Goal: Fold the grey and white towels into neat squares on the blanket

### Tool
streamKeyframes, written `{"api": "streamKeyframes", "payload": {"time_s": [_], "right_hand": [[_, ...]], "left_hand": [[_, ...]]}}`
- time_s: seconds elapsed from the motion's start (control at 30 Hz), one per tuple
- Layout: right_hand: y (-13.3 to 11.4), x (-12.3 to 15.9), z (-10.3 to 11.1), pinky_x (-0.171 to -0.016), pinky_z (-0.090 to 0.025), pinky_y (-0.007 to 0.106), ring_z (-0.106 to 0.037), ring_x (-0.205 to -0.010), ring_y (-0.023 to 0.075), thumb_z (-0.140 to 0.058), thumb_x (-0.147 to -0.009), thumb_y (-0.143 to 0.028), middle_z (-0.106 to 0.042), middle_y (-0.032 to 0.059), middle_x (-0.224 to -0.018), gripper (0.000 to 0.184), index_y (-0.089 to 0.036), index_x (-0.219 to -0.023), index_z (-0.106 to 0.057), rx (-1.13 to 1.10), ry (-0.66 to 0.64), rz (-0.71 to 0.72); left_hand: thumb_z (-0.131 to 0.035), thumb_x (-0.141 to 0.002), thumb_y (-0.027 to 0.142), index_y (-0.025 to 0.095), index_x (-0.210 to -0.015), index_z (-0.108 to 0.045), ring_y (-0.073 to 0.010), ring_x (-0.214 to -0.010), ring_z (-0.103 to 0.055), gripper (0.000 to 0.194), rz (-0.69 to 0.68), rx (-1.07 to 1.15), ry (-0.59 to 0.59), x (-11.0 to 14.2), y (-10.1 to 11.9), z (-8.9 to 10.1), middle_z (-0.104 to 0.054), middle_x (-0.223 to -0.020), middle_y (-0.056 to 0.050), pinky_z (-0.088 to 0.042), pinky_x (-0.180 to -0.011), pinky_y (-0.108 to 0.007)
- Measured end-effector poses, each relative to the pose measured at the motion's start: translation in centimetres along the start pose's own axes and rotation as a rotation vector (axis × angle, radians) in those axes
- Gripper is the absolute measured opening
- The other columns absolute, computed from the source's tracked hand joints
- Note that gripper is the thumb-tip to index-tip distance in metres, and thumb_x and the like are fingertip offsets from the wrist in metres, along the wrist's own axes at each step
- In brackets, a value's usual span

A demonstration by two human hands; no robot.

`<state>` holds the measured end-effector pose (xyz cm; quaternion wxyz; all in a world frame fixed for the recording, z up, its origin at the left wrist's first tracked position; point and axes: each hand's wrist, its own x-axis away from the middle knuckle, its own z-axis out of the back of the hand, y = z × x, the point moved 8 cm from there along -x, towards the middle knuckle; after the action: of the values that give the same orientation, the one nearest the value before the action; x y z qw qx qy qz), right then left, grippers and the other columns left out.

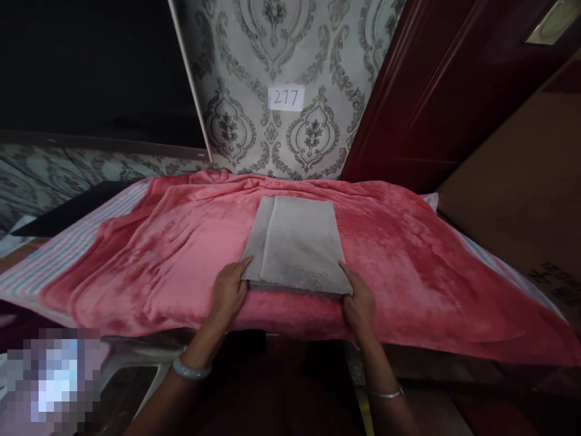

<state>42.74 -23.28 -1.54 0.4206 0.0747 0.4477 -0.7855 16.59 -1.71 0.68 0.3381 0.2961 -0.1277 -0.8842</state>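
A folded grey towel (297,245) lies flat on a pink fleece blanket (408,260) that covers the surface in front of me. My left hand (228,293) rests at the towel's near left corner, thumb on top of the edge. On the near right corner sits my right hand (359,301), its thumb also on the towel. The fingers of both hands curl over the blanket's front edge below the towel. Whether they pinch the towel's underside is hidden. A bracelet circles each wrist.
A striped sheet (68,248) shows under the blanket at left and right. Patterned wallpaper with a paper label reading 277 (285,97) stands behind. A dark red door (436,91) is at the right, and a dark panel (91,66) at upper left.
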Motion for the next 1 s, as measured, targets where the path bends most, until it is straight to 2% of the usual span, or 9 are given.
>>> {"api": "streamKeyframes", "payload": {"time_s": [0.17,0.27,0.37,0.43,0.57,0.83,1.0], "right_hand": [[0.7,-0.9,0.4,-0.094,-0.055,0.043,-0.066,-0.108,0.0273,-0.046,-0.062,-0.016,-0.070,0.0095,-0.123,0.077,-0.017,-0.137,-0.062,0.052,-0.005,0.016],[0.9,-1.7,0.3,-0.095,-0.055,0.042,-0.065,-0.109,0.0269,-0.049,-0.061,-0.015,-0.070,0.0085,-0.123,0.078,-0.019,-0.138,-0.062,0.057,-0.078,0.058],[0.8,-1.6,-0.2,-0.086,-0.056,0.039,-0.067,-0.096,0.0249,-0.046,-0.059,-0.010,-0.071,0.0069,-0.110,0.082,-0.023,-0.138,-0.062,0.123,-0.146,0.052],[0.5,-1.2,-0.3,-0.081,-0.056,0.037,-0.066,-0.090,0.0238,-0.044,-0.060,-0.007,-0.069,0.0064,-0.104,0.083,-0.024,-0.139,-0.061,0.154,-0.119,0.027],[-0.1,-0.3,-0.2,-0.082,-0.054,0.036,-0.065,-0.094,0.0236,-0.041,-0.062,-0.005,-0.067,0.0067,-0.106,0.081,-0.024,-0.138,-0.062,0.143,-0.040,0.010],[0.3,-0.4,-0.1,-0.084,-0.053,0.034,-0.064,-0.100,0.0220,-0.039,-0.065,-0.006,-0.068,0.0059,-0.113,0.079,-0.025,-0.138,-0.061,0.069,-0.037,-0.009],[0.3,-0.3,-0.1,-0.085,-0.053,0.037,-0.064,-0.101,0.0229,-0.037,-0.068,-0.007,-0.069,0.0066,-0.112,0.076,-0.025,-0.137,-0.062,0.041,-0.014,0.001]], "left_hand": [[-0.054,-0.072,0.012,0.018,-0.142,-0.056,-0.0285,-0.093,-0.067,0.070,0.061,-0.112,-0.097,-0.7,-0.3,-0.3,-0.073,-0.100,-0.010,-0.055,-0.086,-0.041],[-0.054,-0.072,0.009,0.022,-0.144,-0.054,-0.0269,-0.089,-0.068,0.073,0.071,-0.173,-0.160,-1.2,0.0,-0.4,-0.072,-0.098,-0.009,-0.055,-0.081,-0.038],[-0.050,-0.070,0.004,0.025,-0.141,-0.057,-0.0265,-0.089,-0.067,0.074,0.080,-0.196,-0.172,-1.3,0.3,-0.5,-0.070,-0.098,-0.009,-0.054,-0.080,-0.037],[-0.048,-0.070,0.002,0.024,-0.141,-0.059,-0.0265,-0.088,-0.067,0.075,0.098,-0.204,-0.163,-1.1,0.2,-0.6,-0.068,-0.094,-0.009,-0.054,-0.080,-0.037],[-0.048,-0.071,0.003,0.026,-0.140,-0.059,-0.0238,-0.083,-0.064,0.074,0.073,-0.203,-0.140,-0.9,0.3,-0.7,-0.065,-0.088,-0.006,-0.053,-0.077,-0.035],[-0.046,-0.074,0.001,0.027,-0.142,-0.058,-0.0204,-0.081,-0.061,0.075,0.144,-0.221,-0.195,-0.8,0.1,-0.8,-0.061,-0.086,-0.005,-0.050,-0.077,-0.030],[-0.045,-0.072,-0.001,0.027,-0.141,-0.060,-0.0200,-0.080,-0.060,0.076,0.147,-0.209,-0.183,-0.9,0.1,-0.8,-0.062,-0.086,-0.005,-0.050,-0.076,-0.030]]}}
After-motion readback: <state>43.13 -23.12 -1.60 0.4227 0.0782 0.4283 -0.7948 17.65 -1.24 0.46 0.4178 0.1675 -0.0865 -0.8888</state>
